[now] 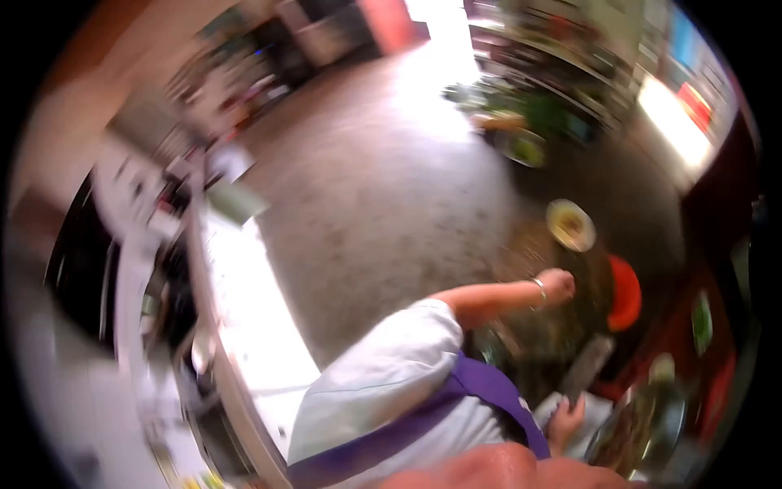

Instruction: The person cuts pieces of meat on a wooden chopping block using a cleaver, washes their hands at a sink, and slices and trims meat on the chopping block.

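Observation:
My left hand (557,287), with a bracelet at the wrist, reaches out over a dark, blurred work surface. Its fingers are curled closed, and whatever they may hold cannot be made out. Lower down, my right hand (567,420) is closed on a cleaver (588,365), whose broad grey blade points up and away from me. Just beyond the left hand sits a pale yellow bowl (571,226) with something in it. An orange-red basin (625,293) is to its right. Beside the right hand lies something white and flat (600,414).
A large clear, shiny vessel (652,420) stands at the lower right. Vegetables (521,110) and a round container with green contents (524,148) are near shelves at the back. A bright white counter (269,326) runs along the left, past grey floor (383,187). Motion blurs the view.

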`<state>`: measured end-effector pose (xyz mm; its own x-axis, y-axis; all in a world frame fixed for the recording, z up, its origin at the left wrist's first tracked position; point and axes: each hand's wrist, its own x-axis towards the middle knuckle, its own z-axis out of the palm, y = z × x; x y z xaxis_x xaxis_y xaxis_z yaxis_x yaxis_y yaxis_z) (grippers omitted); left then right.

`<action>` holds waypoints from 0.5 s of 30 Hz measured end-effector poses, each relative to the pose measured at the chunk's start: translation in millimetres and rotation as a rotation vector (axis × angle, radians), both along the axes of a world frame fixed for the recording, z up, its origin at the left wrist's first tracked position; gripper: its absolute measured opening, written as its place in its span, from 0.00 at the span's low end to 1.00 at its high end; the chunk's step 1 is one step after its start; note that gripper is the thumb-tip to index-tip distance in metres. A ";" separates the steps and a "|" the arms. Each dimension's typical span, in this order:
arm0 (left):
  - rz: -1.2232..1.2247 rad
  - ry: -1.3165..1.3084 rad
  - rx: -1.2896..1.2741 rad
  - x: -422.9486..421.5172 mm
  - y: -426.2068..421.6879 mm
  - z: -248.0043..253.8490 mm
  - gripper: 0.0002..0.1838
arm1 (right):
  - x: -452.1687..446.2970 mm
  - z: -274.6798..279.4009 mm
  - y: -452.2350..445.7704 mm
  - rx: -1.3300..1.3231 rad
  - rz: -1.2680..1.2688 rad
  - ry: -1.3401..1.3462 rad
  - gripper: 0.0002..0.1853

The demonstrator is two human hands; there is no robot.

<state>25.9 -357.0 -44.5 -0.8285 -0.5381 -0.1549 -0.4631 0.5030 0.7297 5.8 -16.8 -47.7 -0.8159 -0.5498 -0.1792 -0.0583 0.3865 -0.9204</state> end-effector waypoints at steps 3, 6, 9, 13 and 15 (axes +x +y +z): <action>0.425 0.186 -0.003 90.8 -36.6 -3.1 0.05 | -49.3 -51.0 -20.3 -0.131 -0.040 -0.250 0.25; 0.570 0.139 0.054 163.3 -84.3 -13.5 0.05 | -40.0 20.5 -66.3 0.158 0.034 -0.329 0.32; 0.670 0.042 -0.049 247.8 -108.7 -56.0 0.04 | -42.3 -6.5 -118.8 0.188 0.090 -0.269 0.29; 0.867 -0.047 0.073 324.7 -138.0 -107.8 0.05 | -43.3 -20.3 -191.6 0.227 0.159 -0.221 0.24; 0.934 -0.089 0.147 336.8 -137.1 -110.4 0.05 | -41.7 -25.8 -210.2 0.247 0.182 -0.208 0.21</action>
<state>362.6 -494.1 -154.9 -0.0545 -0.9475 -0.3152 -0.6885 -0.1929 0.6991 -36.0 -227.0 -73.5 -0.6410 -0.6021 -0.4760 0.0318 0.5988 -0.8003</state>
